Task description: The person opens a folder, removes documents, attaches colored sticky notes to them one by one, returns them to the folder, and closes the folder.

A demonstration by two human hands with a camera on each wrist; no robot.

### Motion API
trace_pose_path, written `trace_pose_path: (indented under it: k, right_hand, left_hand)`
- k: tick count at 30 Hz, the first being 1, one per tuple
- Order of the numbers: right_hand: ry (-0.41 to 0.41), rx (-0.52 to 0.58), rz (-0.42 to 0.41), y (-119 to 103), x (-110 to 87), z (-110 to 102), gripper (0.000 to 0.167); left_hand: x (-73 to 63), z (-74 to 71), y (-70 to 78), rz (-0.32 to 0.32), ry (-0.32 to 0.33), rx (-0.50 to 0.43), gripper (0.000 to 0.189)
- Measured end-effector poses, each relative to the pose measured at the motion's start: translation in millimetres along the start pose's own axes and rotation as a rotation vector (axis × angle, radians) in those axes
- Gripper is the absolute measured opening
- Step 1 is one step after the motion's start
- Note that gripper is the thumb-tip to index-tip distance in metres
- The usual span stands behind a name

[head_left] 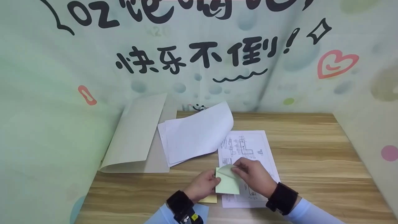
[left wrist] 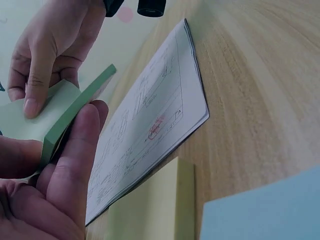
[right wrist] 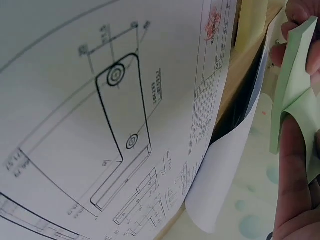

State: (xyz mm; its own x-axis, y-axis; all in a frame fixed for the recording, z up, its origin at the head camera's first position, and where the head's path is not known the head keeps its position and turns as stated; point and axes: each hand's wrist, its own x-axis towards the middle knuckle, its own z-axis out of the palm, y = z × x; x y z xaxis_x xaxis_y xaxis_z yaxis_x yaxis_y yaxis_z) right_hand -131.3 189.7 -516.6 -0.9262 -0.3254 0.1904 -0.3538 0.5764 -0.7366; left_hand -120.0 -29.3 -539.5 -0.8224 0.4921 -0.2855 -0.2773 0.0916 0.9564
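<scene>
My left hand [head_left: 202, 186] grips a pad of light green sticky notes [head_left: 227, 186] along its left side, with the thumb on top and the fingers beneath. At the pad's upper edge, my right hand [head_left: 256, 178] pinches the top sheet [head_left: 226, 169], which curls up from the sheets below. The pad's thick edge [left wrist: 80, 107] shows in the left wrist view, tilted above the table. Under both hands lies a stack of printed technical drawings [head_left: 248, 144], with a red mark near one corner in the left wrist view.
A yellow sticky-note pad [left wrist: 145, 205] and a light blue sheet or pad [left wrist: 265, 212] lie near the left forearm. Farther back are curled white sheets [head_left: 196, 133] and a folded grey-white folder [head_left: 136, 133]. A printed fabric backdrop [head_left: 199, 90] encloses the wooden table [head_left: 314, 155].
</scene>
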Motion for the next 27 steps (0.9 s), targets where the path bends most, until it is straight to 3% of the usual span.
trace_pose_path:
  k: [12,18,27]
  right_hand:
    - [-0.018,0.149,0.128,11,8.7,-5,0.009]
    - [0.011,0.166,0.154,12,14.4,-6,0.011]
    - [0.086,0.189,0.192,11,31.2,-5,0.01]
  left_hand:
    - [-5.3,-5.0,3.7,-0.02,0.019,0.099,0.029]
    - [-9.0,-13.0,4.2,-0.037,0.027,0.134,0.027]
    - [-14.4,-21.7,3.9,0.003,0.079,0.15,0.023]
